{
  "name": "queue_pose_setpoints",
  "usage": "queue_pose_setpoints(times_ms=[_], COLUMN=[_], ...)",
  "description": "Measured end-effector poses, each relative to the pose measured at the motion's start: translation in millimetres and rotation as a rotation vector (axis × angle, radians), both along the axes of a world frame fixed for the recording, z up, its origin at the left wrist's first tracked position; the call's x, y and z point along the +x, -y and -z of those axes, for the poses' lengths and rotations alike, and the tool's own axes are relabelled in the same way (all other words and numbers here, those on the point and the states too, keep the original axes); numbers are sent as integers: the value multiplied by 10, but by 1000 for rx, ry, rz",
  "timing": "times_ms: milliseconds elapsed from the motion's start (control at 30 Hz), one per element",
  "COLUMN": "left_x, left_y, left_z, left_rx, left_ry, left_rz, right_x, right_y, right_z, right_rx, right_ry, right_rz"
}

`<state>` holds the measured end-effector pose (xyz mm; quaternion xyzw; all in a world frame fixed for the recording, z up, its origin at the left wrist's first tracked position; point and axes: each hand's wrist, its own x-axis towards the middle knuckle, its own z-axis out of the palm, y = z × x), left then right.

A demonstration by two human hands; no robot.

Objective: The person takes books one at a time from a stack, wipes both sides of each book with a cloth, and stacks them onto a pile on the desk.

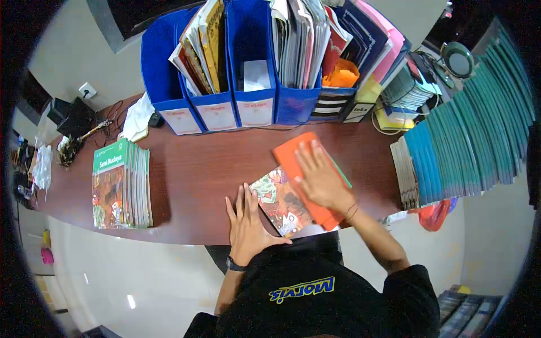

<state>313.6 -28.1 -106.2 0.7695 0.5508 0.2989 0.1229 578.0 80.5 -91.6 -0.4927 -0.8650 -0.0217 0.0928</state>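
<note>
Near the front edge of the desk (208, 169), a book (273, 200) lies slanted, partly under an orange cloth (288, 158). The left hand (246, 228), thumb wide, braces its corner; the right hand (321, 177), fingers slightly spread, covers the cloth. Flat, even pressure suits wiping.

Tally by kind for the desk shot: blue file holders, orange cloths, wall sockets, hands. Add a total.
Blue file holders: 4
Orange cloth: 1
Wall socket: 1
Hands, left hand and right hand: 2
Total: 8
</note>
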Motion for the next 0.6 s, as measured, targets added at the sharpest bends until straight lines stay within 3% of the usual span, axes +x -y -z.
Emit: queue_pose_setpoints(times_ms=[200, 400, 600], left_x=[-1, -31, -29], left_y=[60, 109, 109], left_z=[85, 168, 177], left_rx=[141, 200, 266], left_ry=[-55, -134, -153], left_rz=[-58, -114, -122], right_x=[-759, -728, -443], right_y=[252, 368, 758], right_z=[-83, -59, -128], right_rx=[-160, -183, -239], right_ry=[-130, -144, -140], right_rz=[-230, -543, -547])
